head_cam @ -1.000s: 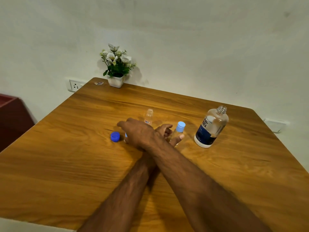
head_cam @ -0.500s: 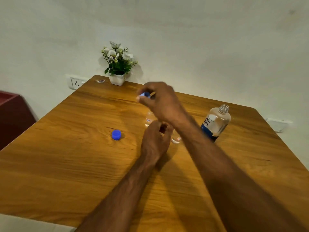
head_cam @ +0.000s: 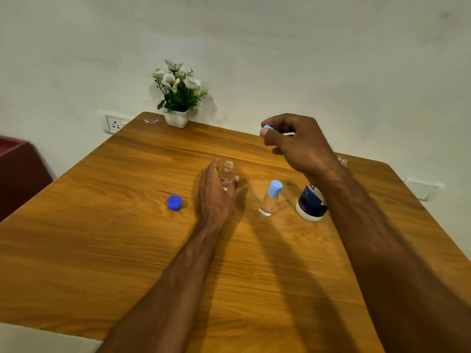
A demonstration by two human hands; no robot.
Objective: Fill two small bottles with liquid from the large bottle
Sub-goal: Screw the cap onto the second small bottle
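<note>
— From the head view, what worries you?

— The uncapped small bottle. It stands upright on the counter with its neck open, and the left hand is cupped around it, fingers fairly straight on the far left side and the thumb on the right. I can't tell whether they actually press the plastic or just bracket it. A bottle that light would likely tip at a nudge.

— And the right hand?

— The right hand is raised above the counter, its fingers curled in, pinching a small light-blue cap at the tips. That's a tiny thing held by very little; if it slips it could roll off the counter edge.

— Where's the supply?

— The large bottle stands at the right, mostly hidden behind the right forearm, its open neck just peeking out past the wrist. My guess is that's the bigger risk: the arm crosses right in front of it, so a careless pull back could knock it over, and uncapped it would spill.

— The other small one?

— The capped small bottle stands between the two, near the large bottle. It looks done, but it sits in the arm's path too. The dark blue cap lies left of the left hand, apart from everything. Pouring from a wide neck into that narrow one will probably need a steady grip, or liquid runs over the wood.
</note>
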